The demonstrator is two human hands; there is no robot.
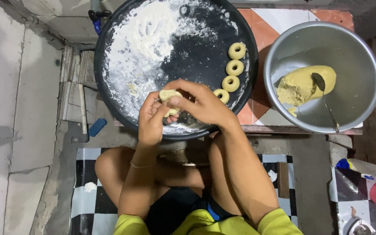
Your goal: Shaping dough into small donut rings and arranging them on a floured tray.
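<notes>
Both hands — left hand [151, 119], right hand [201, 104] — pinch a dough piece [169, 96] in their fingers, shaping it over the floured black tray [109, 48] — four dough rings [231, 69] beside.

Pretty rough little corner here. Bare grey concrete wall [9, 109] on the left, cracked and patchy, with a thin pipe [82, 113] running down it and a small blue block [96, 127] lying by its foot. The floor mat [81, 200] is black-and-white checkered, a bit crumpled. The low desk [262, 30] has orange and white tiles on top and a worn wooden edge. Light is dim and flat, darker toward the right side.
</notes>
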